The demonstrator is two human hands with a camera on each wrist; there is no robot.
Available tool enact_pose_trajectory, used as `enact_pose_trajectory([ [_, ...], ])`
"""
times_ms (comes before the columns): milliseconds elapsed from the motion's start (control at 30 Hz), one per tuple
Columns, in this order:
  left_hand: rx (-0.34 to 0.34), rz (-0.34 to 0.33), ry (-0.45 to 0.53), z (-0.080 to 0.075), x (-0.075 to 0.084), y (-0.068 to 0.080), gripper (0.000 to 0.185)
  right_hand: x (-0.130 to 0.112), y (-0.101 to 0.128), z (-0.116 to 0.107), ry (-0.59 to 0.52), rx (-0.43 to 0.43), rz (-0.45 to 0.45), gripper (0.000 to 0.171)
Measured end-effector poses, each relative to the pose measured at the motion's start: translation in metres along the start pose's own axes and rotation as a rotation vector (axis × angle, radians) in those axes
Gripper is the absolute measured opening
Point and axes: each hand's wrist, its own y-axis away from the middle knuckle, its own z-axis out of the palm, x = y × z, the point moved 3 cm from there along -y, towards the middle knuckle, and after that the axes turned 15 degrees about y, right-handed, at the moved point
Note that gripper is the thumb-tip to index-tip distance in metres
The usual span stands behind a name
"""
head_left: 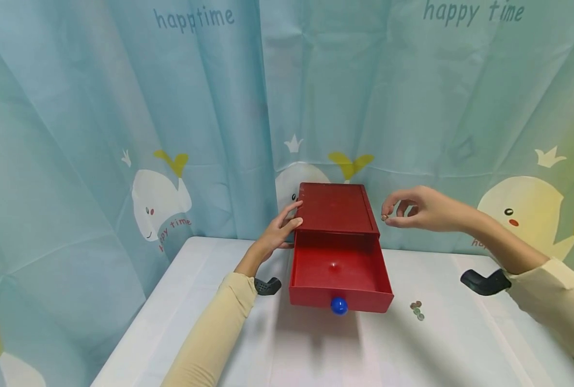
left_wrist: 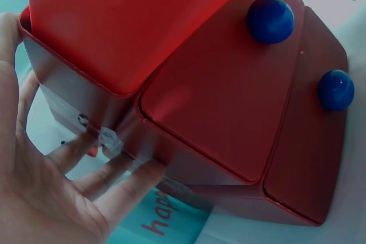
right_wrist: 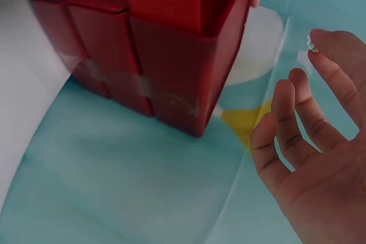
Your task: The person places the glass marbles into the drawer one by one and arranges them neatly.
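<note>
A red drawer unit stands on the table with its top drawer pulled out toward me. My left hand rests against the unit's left side, fingers spread along the wall near its upper edge; the left wrist view shows the same hand touching that side. Right of the unit, my right hand is raised above table height, apart from it. Its thumb and index finger pinch a tiny shiny piece, too small to identify, while the other fingers curve loosely.
Several small round greenish and reddish pieces lie on the white table, right of the drawer. Two lower drawers with blue knobs are closed beneath the pulled-out one. Behind the unit hangs a light blue printed curtain.
</note>
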Motion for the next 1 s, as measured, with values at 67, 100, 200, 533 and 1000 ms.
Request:
enact_pose_trajectory([
  [67,0.0,0.0,0.002,0.0,0.0,0.0,0.06,-0.003,-0.006,0.001,-0.011,-0.01,-0.003,0.012],
  [100,0.001,-0.002,0.002,0.0,0.0,0.0,0.06,-0.005,-0.009,0.002,-0.016,-0.014,-0.003,0.012],
  [200,-0.002,-0.003,0.0,0.001,-0.001,0.0,0.06,-0.01,-0.017,0.003,-0.038,-0.025,-0.017,0.012],
  [533,-0.012,0.002,0.004,0.001,0.001,0.001,0.061,-0.025,-0.049,0.011,-0.055,-0.029,-0.094,0.013],
  [1000,-0.011,-0.005,-0.004,0.002,0.003,0.002,0.061,-0.041,-0.084,0.036,-0.113,-0.03,-0.139,0.014],
])
